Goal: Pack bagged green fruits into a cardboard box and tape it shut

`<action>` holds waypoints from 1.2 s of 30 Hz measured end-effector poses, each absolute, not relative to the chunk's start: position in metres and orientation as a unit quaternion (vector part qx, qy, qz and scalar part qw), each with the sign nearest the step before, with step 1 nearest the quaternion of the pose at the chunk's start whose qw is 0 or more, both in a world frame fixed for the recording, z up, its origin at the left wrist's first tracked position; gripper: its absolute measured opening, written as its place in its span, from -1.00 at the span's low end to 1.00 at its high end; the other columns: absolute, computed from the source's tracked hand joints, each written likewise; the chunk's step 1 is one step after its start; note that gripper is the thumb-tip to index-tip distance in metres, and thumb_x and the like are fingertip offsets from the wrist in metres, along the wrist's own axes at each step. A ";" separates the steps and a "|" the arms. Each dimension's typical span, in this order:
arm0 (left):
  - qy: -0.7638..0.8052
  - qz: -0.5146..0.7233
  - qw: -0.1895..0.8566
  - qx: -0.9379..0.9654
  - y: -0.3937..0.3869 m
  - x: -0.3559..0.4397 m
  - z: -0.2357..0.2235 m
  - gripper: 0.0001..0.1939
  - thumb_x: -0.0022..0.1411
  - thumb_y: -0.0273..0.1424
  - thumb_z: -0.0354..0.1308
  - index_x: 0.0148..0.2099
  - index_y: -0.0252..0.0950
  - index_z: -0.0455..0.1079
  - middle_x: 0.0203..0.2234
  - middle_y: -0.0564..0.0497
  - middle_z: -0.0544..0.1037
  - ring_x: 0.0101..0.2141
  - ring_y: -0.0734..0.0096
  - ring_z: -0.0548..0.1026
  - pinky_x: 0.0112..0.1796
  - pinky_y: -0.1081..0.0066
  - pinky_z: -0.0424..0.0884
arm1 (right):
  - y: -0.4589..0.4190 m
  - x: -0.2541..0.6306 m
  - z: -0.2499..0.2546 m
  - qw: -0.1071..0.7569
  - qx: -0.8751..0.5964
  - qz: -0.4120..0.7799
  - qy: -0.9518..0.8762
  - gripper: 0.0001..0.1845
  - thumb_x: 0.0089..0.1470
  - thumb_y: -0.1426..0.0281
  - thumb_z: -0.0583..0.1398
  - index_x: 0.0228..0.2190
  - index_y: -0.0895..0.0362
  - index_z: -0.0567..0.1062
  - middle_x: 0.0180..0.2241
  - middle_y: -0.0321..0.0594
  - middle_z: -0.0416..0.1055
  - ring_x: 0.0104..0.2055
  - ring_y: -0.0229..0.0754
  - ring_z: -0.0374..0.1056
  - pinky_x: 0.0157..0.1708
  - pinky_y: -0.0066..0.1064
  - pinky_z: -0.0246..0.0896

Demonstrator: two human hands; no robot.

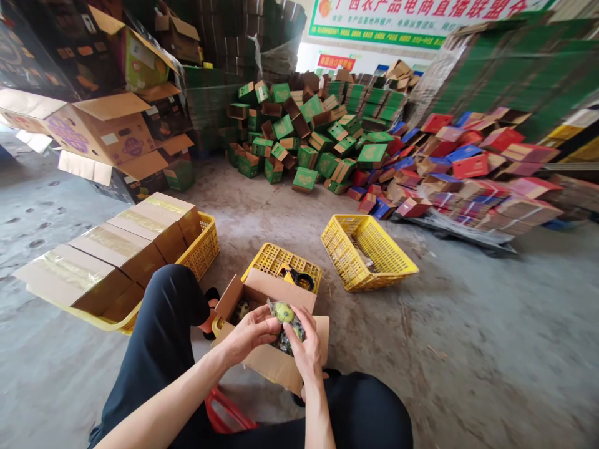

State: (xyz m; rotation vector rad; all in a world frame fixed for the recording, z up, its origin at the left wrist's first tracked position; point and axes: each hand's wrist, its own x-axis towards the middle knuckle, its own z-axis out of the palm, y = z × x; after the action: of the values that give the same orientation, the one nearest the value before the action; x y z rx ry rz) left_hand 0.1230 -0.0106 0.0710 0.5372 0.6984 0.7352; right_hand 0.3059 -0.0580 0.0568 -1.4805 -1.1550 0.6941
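Together, our left hand [256,328] and right hand [305,342] grasp a plastic-wrapped green fruit [283,312] over our open cardboard box [275,366], beyond which a tape dispenser [296,277] rests on a yellow crate [267,257].

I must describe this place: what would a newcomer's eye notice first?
Probably the heap of green boxes in the middle background, with red and blue boxes to its right. Nearer, the left hand and right hand hold a wrapped green fruit over an open carton.
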 end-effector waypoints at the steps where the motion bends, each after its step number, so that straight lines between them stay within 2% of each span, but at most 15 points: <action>1: 0.319 0.350 0.843 0.254 -0.011 0.126 0.073 -0.35 0.05 -0.23 0.58 0.13 -0.30 0.47 0.02 -0.24 0.63 -0.09 0.17 0.67 -0.12 0.37 0.54 | -0.058 0.304 0.057 0.533 -0.616 0.280 -0.507 -0.56 0.12 0.17 0.37 0.04 -0.05 0.64 0.18 -0.09 0.49 0.35 0.14 0.24 0.37 0.05 0.13; 5: 0.366 0.382 0.825 0.198 -0.005 0.132 0.071 -0.40 0.05 -0.16 0.57 0.03 -0.29 0.44 -0.12 -0.14 0.66 -0.32 0.31 0.67 -0.21 0.34 0.59 | -0.061 0.298 0.057 0.480 -0.569 0.312 -0.591 -0.55 0.21 0.21 0.29 0.13 -0.12 0.58 0.23 -0.20 0.47 0.50 0.10 -0.05 0.43 0.16 -0.03; 8: 0.381 0.395 0.817 0.180 0.001 0.128 0.063 -0.43 0.00 -0.25 0.59 -0.03 -0.26 0.40 -0.26 -0.04 0.65 -0.41 0.39 0.63 -0.27 0.35 0.60 | -0.062 0.299 0.054 0.488 -0.545 0.363 -0.577 -0.51 0.23 0.14 0.26 0.17 -0.15 0.54 0.37 -0.27 0.29 0.54 0.10 -0.15 0.45 0.17 -0.10; 11: 0.372 0.396 0.819 0.182 0.004 0.121 0.059 -0.46 0.02 -0.32 0.57 -0.04 -0.24 0.38 -0.28 0.00 0.62 -0.41 0.39 0.62 -0.28 0.34 0.61 | -0.060 0.304 0.049 0.571 -0.549 0.393 -0.468 -0.38 0.19 0.04 0.29 0.24 -0.11 0.47 0.43 -0.21 0.17 0.49 0.12 0.02 0.40 0.05 0.07; 14: 0.368 0.388 0.823 0.191 0.005 0.117 0.059 -0.47 0.02 -0.37 0.55 -0.03 -0.24 0.38 -0.26 0.00 0.61 -0.38 0.38 0.63 -0.25 0.33 0.61 | -0.057 0.307 0.045 0.595 -0.566 0.442 -0.361 -0.29 0.14 -0.04 0.32 0.23 -0.04 0.47 0.31 -0.08 0.38 0.33 0.16 0.32 0.25 -0.01 0.33; 17: 0.360 0.372 0.829 0.214 0.003 0.116 0.058 -0.43 0.02 -0.37 0.55 0.04 -0.24 0.41 -0.20 -0.05 0.62 -0.35 0.36 0.63 -0.22 0.32 0.60 | -0.054 0.303 0.044 0.576 -0.577 0.483 -0.321 -0.26 0.01 -0.11 0.39 0.11 0.03 0.57 0.13 -0.03 0.56 0.14 0.19 0.49 0.05 -0.07 0.49; 20: 0.349 0.355 0.829 0.255 0.003 0.113 0.055 -0.32 0.01 -0.37 0.55 0.17 -0.25 0.42 -0.05 -0.15 0.61 -0.26 0.26 0.65 -0.17 0.28 0.59 | -0.052 0.296 0.040 0.557 -0.587 0.495 -0.316 -0.29 -0.10 -0.09 0.45 -0.01 0.07 0.65 0.00 -0.05 0.64 0.03 0.18 0.55 -0.08 -0.14 0.53; 23: 0.386 0.371 0.792 0.293 0.009 0.103 0.047 -0.22 0.04 -0.32 0.53 0.29 -0.21 0.38 0.13 -0.22 0.54 -0.07 0.13 0.63 -0.10 0.26 0.57 | -0.052 0.299 0.034 0.558 -0.613 0.483 -0.282 -0.29 -0.16 -0.09 0.46 -0.06 0.09 0.67 -0.10 -0.06 0.67 -0.09 0.14 0.59 -0.21 -0.21 0.54; 26: 0.469 0.394 0.705 0.358 0.024 0.087 0.035 -0.28 0.16 -0.26 0.41 0.34 -0.23 0.36 0.23 -0.27 0.48 0.14 0.04 0.52 -0.02 0.25 0.53 | -0.052 0.310 0.027 0.557 -0.655 0.436 -0.265 -0.26 -0.20 -0.09 0.46 -0.08 0.14 0.67 -0.21 -0.05 0.68 -0.22 0.07 0.59 -0.34 -0.28 0.50; 29: 0.529 0.331 0.581 0.523 0.040 0.073 0.022 -0.42 0.38 -0.30 0.12 0.39 -0.31 0.31 0.24 -0.29 0.47 0.18 0.05 0.51 0.03 0.21 0.52 | -0.051 0.319 0.023 0.550 -0.681 0.391 -0.283 -0.26 -0.20 -0.09 0.43 -0.09 0.17 0.68 -0.25 -0.04 0.68 -0.30 0.04 0.58 -0.37 -0.29 0.49; 30: 0.536 0.298 0.539 0.578 0.046 0.071 0.019 -0.46 0.41 -0.35 0.05 0.39 -0.33 0.32 0.23 -0.28 0.48 0.17 0.06 0.51 0.06 0.19 0.51 | -0.050 0.319 0.022 0.547 -0.684 0.386 -0.290 -0.27 -0.20 -0.09 0.42 -0.10 0.17 0.68 -0.26 -0.03 0.68 -0.29 0.05 0.58 -0.36 -0.28 0.50; 32: 0.535 0.242 0.476 0.654 0.054 0.071 0.012 -0.51 0.40 -0.45 0.03 0.31 -0.36 0.41 0.19 -0.25 0.52 0.18 0.07 0.50 0.15 0.17 0.44 | -0.049 0.317 0.021 0.538 -0.687 0.383 -0.302 -0.28 -0.20 -0.10 0.41 -0.12 0.16 0.69 -0.26 -0.03 0.68 -0.28 0.08 0.59 -0.36 -0.26 0.51; 34: 0.525 0.209 0.451 0.691 0.061 0.078 0.006 -0.62 0.34 -0.51 0.12 0.16 -0.38 0.54 0.13 -0.24 0.57 0.19 0.05 0.48 0.24 0.17 0.35 | -0.047 0.313 0.021 0.531 -0.685 0.387 -0.314 -0.30 -0.18 -0.10 0.40 -0.12 0.14 0.69 -0.24 -0.02 0.68 -0.26 0.10 0.60 -0.36 -0.25 0.51; 36: 0.511 0.167 0.426 0.727 0.065 0.088 0.001 -0.73 0.35 -0.49 0.21 0.06 -0.37 0.58 0.06 -0.23 0.58 0.13 0.04 0.51 0.22 0.15 0.37 | -0.046 0.311 0.020 0.528 -0.687 0.381 -0.323 -0.30 -0.18 -0.11 0.40 -0.14 0.14 0.69 -0.25 -0.02 0.68 -0.28 0.10 0.60 -0.38 -0.26 0.51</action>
State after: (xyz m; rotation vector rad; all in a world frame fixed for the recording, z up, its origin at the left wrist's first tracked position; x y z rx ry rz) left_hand 0.0884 0.0648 0.0011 1.8180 1.2774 0.4167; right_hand 0.3111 -0.0464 0.0195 -1.6402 -0.7726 0.9100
